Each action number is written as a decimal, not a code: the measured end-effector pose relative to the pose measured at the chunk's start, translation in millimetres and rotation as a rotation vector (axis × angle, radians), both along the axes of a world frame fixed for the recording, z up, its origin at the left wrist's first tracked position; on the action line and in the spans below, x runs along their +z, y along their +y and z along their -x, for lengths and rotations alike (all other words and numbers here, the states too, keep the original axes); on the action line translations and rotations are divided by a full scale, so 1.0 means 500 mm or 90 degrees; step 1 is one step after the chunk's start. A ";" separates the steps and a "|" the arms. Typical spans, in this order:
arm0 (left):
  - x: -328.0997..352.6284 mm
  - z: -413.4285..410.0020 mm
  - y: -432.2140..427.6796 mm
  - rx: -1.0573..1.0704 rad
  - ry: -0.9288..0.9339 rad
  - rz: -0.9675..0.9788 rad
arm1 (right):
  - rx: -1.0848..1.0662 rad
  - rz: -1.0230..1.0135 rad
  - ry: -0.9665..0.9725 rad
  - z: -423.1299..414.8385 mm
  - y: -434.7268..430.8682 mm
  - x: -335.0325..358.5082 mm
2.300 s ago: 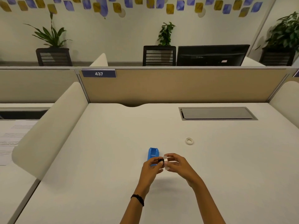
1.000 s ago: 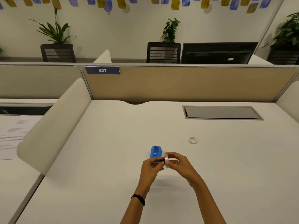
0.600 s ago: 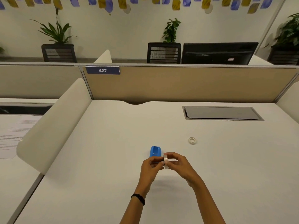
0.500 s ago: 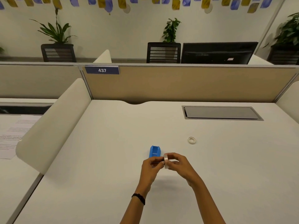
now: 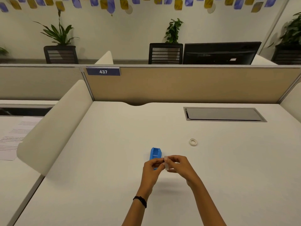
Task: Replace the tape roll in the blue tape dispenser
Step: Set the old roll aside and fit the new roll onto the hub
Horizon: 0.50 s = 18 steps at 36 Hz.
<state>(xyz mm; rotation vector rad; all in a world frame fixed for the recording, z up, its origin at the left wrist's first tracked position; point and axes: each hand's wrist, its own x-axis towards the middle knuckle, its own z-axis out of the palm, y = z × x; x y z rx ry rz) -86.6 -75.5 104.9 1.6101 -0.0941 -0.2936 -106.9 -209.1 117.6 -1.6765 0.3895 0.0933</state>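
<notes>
A: While the right hand [image 5: 179, 167] is pinching the tape roll [image 5: 166, 163], the left hand [image 5: 152, 167] is curling against its other face. Whether it is gripping, I cannot tell.

B: The blue tape dispenser [image 5: 155, 154] is lying just beyond the left hand, partly hidden. I'm worrying that a loose pinch is risking a dropped roll.

A: The desk [image 5: 114, 160] is giving room. The small ring [image 5: 193, 142] and the hatch [image 5: 224, 114] are sitting well apart.

**One number legible**

"437" is printed in white on a blue plate [image 5: 103, 71] fixed at the top edge of the tan partition [image 5: 179, 85]. Lines of print are seen on a sheet of paper [image 5: 11, 137] at the left, too small to be read.
</notes>
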 end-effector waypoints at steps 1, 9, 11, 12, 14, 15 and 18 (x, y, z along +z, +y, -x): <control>-0.002 0.000 0.001 0.001 0.001 -0.001 | 0.002 -0.001 0.000 0.001 0.001 -0.001; -0.022 -0.004 0.008 0.008 0.015 -0.025 | 0.054 0.010 0.036 0.001 0.008 -0.017; -0.030 -0.006 0.011 0.010 0.017 -0.029 | 0.089 0.028 0.044 0.001 0.007 -0.022; -0.033 -0.007 0.012 0.010 0.019 -0.029 | 0.108 0.036 0.042 0.001 0.007 -0.024; -0.039 -0.009 0.014 0.007 0.022 -0.032 | 0.130 0.054 0.035 0.003 0.005 -0.028; -0.041 -0.010 0.015 0.006 0.022 -0.034 | 0.133 0.061 0.031 0.004 0.006 -0.030; -0.048 -0.013 0.013 0.004 0.027 -0.037 | 0.129 0.073 0.020 0.004 0.011 -0.037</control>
